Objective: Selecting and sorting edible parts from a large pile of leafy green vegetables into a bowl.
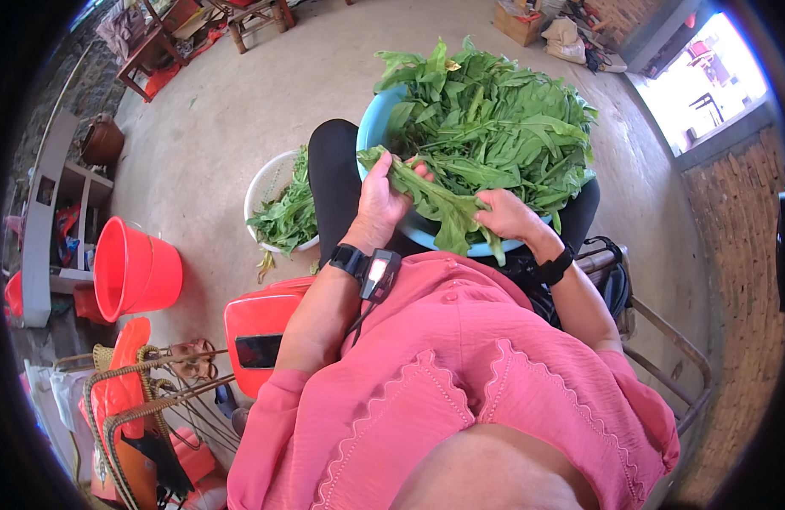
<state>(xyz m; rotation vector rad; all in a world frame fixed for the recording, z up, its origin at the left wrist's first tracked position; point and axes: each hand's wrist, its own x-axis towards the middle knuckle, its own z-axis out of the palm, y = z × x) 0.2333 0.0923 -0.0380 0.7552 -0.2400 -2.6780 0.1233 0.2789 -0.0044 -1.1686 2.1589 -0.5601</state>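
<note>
My left hand (386, 197) grips one end of a long leafy green stalk (434, 194), thumb on top. At the other end, my right hand (510, 217) pinches the leaves between thumb and fingers. The stalk stretches between both hands above the near rim of a light-blue plastic basin (374, 121), which rests on my lap. Heaped in the basin are leafy greens (507, 121), piled above its rim. Beside my left leg, on the floor, a white perforated basket (265, 185) holds a smaller bunch of greens (290, 213).
A red bucket (137, 268) stands on the concrete floor to the left. Closer to me is a red stool (265, 306) with a dark phone (258, 350) on it. Chair frames (143, 395) crowd the lower left. A brick wall (736, 236) runs along the right.
</note>
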